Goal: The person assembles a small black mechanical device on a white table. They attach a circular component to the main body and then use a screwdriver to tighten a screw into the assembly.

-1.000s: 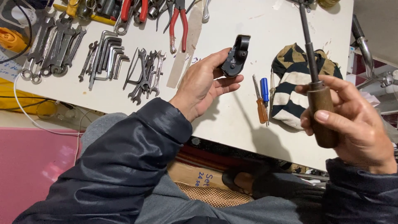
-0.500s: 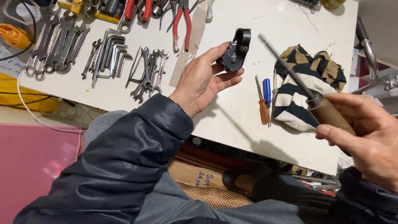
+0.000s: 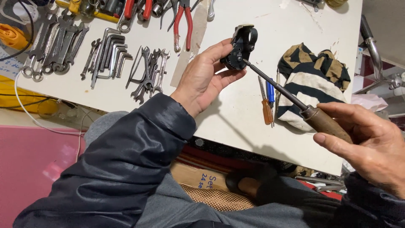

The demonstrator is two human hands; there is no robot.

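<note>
We observe the left hand (image 3: 202,80) clamped around a small black metal part (image 3: 241,46), held just above the white table (image 3: 236,114). The right hand (image 3: 371,143) is closed on the brown wooden handle of a long screwdriver (image 3: 291,99), its tip touching the part. A striped rag (image 3: 314,80) lies beside two small screwdrivers (image 3: 267,103). Wrenches (image 3: 147,71), hex keys (image 3: 110,55) and red-handled pliers (image 3: 182,21) lie further left. Below the table edge sits a tan cardboard box (image 3: 198,177) bearing blue print.
</note>
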